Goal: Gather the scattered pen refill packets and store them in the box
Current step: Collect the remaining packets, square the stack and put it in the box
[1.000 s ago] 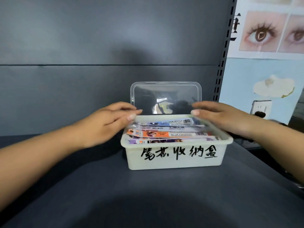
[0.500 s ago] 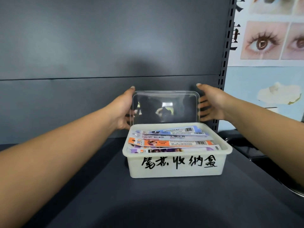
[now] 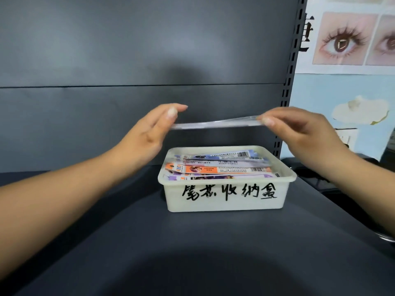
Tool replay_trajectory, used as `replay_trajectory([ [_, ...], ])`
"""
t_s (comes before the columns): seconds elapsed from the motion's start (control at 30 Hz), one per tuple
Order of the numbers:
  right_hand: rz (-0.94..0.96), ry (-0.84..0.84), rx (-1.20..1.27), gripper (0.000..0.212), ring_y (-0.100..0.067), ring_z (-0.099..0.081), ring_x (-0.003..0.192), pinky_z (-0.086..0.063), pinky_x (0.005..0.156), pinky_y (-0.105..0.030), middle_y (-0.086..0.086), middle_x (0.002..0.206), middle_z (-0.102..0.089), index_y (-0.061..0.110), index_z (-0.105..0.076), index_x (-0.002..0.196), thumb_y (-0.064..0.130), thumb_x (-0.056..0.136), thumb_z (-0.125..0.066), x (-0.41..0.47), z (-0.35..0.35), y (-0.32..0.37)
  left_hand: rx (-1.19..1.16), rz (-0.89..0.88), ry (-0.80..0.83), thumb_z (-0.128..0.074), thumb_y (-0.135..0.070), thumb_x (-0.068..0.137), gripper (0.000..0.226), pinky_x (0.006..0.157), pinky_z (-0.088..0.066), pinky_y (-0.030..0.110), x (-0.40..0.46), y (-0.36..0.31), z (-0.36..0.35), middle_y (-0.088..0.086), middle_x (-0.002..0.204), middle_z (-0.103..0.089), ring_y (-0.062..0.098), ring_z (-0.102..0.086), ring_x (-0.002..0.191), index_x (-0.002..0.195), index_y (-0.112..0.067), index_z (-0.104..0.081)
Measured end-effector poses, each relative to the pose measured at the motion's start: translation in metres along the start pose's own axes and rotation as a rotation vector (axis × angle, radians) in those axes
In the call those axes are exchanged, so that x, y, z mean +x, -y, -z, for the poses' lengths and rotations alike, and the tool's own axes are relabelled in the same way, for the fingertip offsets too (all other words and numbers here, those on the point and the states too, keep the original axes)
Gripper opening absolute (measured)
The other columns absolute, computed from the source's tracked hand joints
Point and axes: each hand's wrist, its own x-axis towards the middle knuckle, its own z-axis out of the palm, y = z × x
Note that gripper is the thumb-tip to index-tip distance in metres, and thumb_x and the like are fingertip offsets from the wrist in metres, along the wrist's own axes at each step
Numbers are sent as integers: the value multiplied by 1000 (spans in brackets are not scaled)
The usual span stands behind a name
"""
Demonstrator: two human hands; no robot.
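Head view. White plastic box (image 3: 226,198) sits on the dark counter (image 3: 192,253), slightly right of centre, with black handwritten characters across its front wall. Box is open on top and holds the pen refill packets (image 3: 218,169), stacked flat and lengthwise: a blue-white one toward the back, a pale one, an orange one, and a purple one nearest the front wall; barcodes visible on several. No packets seen on the counter outside the box. Clear lid (image 3: 215,124) is held in the air above the box, apart from its rim, nearly level and seen edge-on, right end a little higher. Left hand (image 3: 149,135) pinches the lid's left end between thumb and fingers; right hand (image 3: 299,131) pinches the right end the same way. Both forearms reach in from the lower corners. Behind: dark grey shelf back panel (image 3: 139,60) with a slotted upright (image 3: 288,82) at its right; poster with eye pictures (image 3: 350,39) beyond that.
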Motion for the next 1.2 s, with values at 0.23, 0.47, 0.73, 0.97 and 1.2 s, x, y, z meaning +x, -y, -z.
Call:
replay_trajectory([
  [0.23, 187, 118, -93, 61, 26, -46, 101, -22, 105, -5, 17, 99, -55, 15, -53, 111, 64, 75, -45, -35, -9, -22, 139, -177, 183, -29, -81, 69, 62, 94, -23, -2, -30, 23, -2, -16, 115, -40, -26, -32, 109, 116, -42, -37],
  [0.47, 286, 138, -200, 54, 27, -37, 111, -23, 103, -3, 1, 109, -55, 13, -52, 111, 58, 83, -39, -47, -6, -29, 155, -195, 230, -27, -76, 76, 58, 99, -20, 0, -44, 40, -4, -16, 123, -39, -22, -32, 115, 120, -40, -44],
  [0.73, 347, 214, -344, 52, -12, -52, 106, -29, 101, -5, -4, 113, -54, 6, -51, 120, 46, 90, -40, -58, 6, -35, 331, -418, 290, -30, -61, 88, 43, 102, -22, 5, -45, 38, -1, -21, 124, -38, -19, -31, 119, 126, -42, -35],
  [0.97, 519, -8, -541, 39, -17, -54, 87, -36, 88, -8, -21, 85, -68, -5, -61, 88, 33, 88, -51, -61, 10, -40, 562, -721, 162, -41, -33, 94, 27, 97, -36, 18, -49, 31, 1, -1, 113, -62, 16, -54, 100, 109, -12, -51],
  [1.2, 619, -41, -723, 30, -24, -72, 75, -56, 60, -27, -16, 82, -73, -3, -67, 82, 24, 87, -55, -63, 11, -43, 722, -752, 42, -47, -27, 92, 23, 94, -37, 15, -53, 35, -2, 12, 95, -73, 14, -53, 98, 105, -9, -54],
])
